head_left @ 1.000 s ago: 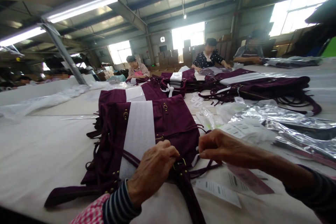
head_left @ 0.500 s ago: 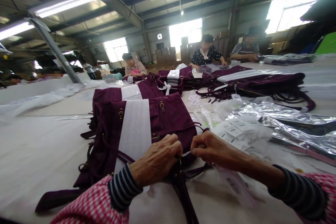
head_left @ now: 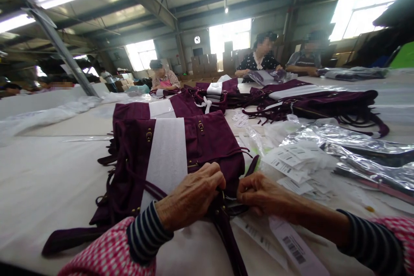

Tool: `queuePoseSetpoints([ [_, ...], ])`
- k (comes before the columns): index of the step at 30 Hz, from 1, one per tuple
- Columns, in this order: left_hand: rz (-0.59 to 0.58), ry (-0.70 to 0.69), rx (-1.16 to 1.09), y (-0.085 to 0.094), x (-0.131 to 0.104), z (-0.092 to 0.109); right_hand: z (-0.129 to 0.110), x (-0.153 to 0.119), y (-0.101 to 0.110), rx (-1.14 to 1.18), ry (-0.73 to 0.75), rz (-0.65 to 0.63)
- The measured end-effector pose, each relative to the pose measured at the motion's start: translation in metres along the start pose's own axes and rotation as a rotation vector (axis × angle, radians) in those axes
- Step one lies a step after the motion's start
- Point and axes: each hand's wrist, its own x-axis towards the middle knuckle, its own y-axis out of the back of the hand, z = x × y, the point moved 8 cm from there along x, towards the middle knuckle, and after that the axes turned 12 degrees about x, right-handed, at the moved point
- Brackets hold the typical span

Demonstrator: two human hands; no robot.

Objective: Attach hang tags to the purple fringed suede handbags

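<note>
A dark purple bag (head_left: 210, 140) with brass buckles lies on the table, a white paper band (head_left: 166, 155) around it. My left hand (head_left: 197, 194) is closed at the bag's near edge, its fingers round the top of a purple strap (head_left: 228, 237) by a brass fitting. Just right of it, my right hand (head_left: 258, 192) is pinched near a dark strap end; what lies between its fingertips is too small to make out. A pale tag with a barcode (head_left: 294, 248) hangs or lies below my right hand.
Printed labels (head_left: 289, 159) and clear plastic bags (head_left: 371, 146) lie to the right. More purple bags (head_left: 320, 99) are stacked farther back. Across the table (head_left: 42, 172), a person in a dotted top (head_left: 258, 60) handles a plastic-wrapped item, with others beside.
My right hand has shifted slightly down and right; the white strand between my hands no longer shows clearly. The barcode tag has come into clearer view. The person in the dotted top has lifted the plastic-wrapped item.
</note>
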Motion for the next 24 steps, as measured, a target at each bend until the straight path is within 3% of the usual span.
queuePoseSetpoints([
  [14,-0.01,0.007,-0.063,0.001,-0.009,-0.004,0.002,0.009,-0.027,0.267,-0.053,0.031],
  [19,0.073,0.089,-0.084,0.003,-0.014,-0.013,0.006,0.011,-0.028,0.305,-0.09,0.029],
  [24,0.098,0.081,-0.066,0.004,-0.006,-0.01,0.005,0.009,-0.027,0.29,-0.101,0.039],
])
